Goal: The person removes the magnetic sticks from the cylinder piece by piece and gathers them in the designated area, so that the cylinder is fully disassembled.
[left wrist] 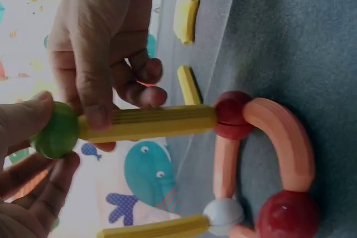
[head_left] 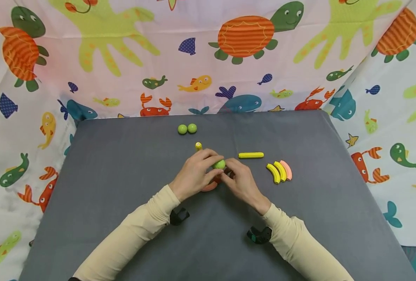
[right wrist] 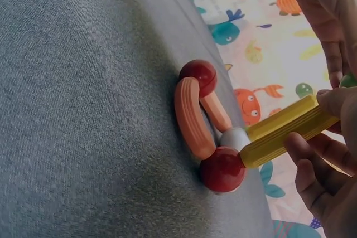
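My left hand pinches a green ball between thumb and fingertips. The ball sits at the top end of a straight yellow rod. Just below the ball, my right hand pinches this rod. Its lower end meets a red ball in a ring of curved orange-pink rods resting on the table. The ring also has another red ball and a white ball. A second yellow rod stands up from the white ball. In the head view, my hands hide most of the ring.
Two green balls lie near the grey table's back edge. To the right are a loose straight yellow rod, two curved yellow rods and a curved pink rod. A cloth printed with sea animals hangs behind.
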### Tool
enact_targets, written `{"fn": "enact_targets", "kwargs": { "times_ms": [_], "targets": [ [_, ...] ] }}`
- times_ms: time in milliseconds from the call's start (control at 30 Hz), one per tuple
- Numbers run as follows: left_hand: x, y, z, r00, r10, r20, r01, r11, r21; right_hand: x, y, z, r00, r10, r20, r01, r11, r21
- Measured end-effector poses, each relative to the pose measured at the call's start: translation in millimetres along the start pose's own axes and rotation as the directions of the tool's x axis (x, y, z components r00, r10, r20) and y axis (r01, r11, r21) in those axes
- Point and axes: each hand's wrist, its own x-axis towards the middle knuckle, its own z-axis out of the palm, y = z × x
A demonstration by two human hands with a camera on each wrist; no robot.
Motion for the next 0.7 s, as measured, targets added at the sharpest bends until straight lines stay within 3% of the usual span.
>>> {"fn": "enact_targets", "kwargs": {
  "times_ms": [167,267,333,400,467,533,633,700],
  "targets": [
    [6.0,-2.2,-13.7,0.989,-0.034,-0.147,0.022,0.996,-0.083,0.2,0,-2,1.000,0.020,0.007,-0.020,0.997,0.071],
    [7.5,-12.2,-31.9,0.962,-0.152,-0.226,0.122,0.982,-0.144,1.3,-1,-2,1.000,0.025,0.010,-0.026,0.995,0.096],
    [3.1,-28.4,-41.7,0.925,-0.296,-0.237,0.255,0.948,-0.191,3.2,-1,-1,1.000,0.018,0.017,-0.019,0.996,0.092],
    [-4.7,-51.8,-46.1,0.870,-0.444,-0.214,0.400,0.890,-0.218,5.9,-2,-1,0.999,0.017,0.032,-0.020,0.996,0.084],
    [-12.8,-78.3,-43.7,0.816,-0.557,-0.156,0.531,0.828,-0.180,7.4,-3,-1,0.999,0.021,0.041,-0.024,0.997,0.074],
    [-18.3,-102.2,-36.7,0.775,-0.627,-0.082,0.620,0.779,-0.097,7.1,-4,-2,0.998,0.033,0.049,-0.037,0.997,0.072],
    [-19.9,-129.4,-22.8,0.742,-0.670,-0.007,0.670,0.742,0.009,4.5,-6,-2,0.997,0.051,0.055,-0.055,0.996,0.069],
    [-16.1,-140.9,-15.4,0.739,-0.674,0.000,0.673,0.738,0.049,3.0,-6,-1,0.997,0.053,0.055,-0.057,0.996,0.073]
  ]
}}
